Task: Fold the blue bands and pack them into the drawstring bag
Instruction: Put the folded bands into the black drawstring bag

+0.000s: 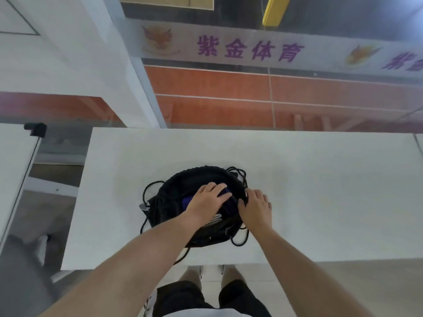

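Observation:
A black drawstring bag [180, 186] lies open on the white table [320, 179], its cords looping out on both sides. Folded blue bands [229, 203] sit inside the mouth, mostly covered. My left hand [207, 199] lies flat on the bands inside the bag, fingers spread over them. My right hand [257, 208] grips the bag's right rim, fingers curled around the fabric edge.
A second white table [13, 161] stands at the left with a black clamp [36, 128] on its corner. Glass with purple lettering is behind the table. The table's near edge is just below the bag; my legs show under it.

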A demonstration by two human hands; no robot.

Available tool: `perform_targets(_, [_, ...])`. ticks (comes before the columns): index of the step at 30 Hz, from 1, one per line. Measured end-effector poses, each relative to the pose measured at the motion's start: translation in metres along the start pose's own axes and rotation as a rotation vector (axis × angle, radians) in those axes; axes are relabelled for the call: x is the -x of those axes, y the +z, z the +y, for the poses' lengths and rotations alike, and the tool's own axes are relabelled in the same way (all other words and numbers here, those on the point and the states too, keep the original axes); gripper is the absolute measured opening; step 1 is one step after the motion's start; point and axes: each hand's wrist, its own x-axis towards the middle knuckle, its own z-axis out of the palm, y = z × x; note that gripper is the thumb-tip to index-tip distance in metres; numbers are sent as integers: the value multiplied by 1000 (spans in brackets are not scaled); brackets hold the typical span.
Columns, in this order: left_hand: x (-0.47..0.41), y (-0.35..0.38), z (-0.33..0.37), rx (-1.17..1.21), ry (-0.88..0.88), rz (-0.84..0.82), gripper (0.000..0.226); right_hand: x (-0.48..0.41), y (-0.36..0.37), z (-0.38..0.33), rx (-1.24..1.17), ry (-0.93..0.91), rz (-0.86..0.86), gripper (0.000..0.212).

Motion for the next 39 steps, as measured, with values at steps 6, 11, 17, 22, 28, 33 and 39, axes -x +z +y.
perform_targets(6, [-1,7,4,12,-22,37,57,-34,8,1,-196,114,-103,56])
perform_targets(11, [-3,7,6,-27,-29,38,58,-53,5,0,-10,26,-104,31])
perform_targets(17, [-5,0,13,-51,-60,-15,55,-50,-18,-2,24,-60,-112,25])
perform_targets(22, [-10,-5,18,-88,-51,-54,58,-39,-53,0,57,-123,-77,16])
perform_targets(28, [16,-16,18,-63,-105,16,63,-31,-65,-5,110,-177,-95,18])
perform_targets(33, [70,-19,-2,-58,-254,92,49,-20,-60,-20,114,-238,-102,16])
perform_targets(39, [115,-19,-41,151,-710,128,53,-6,-50,-34,131,-264,-113,18])
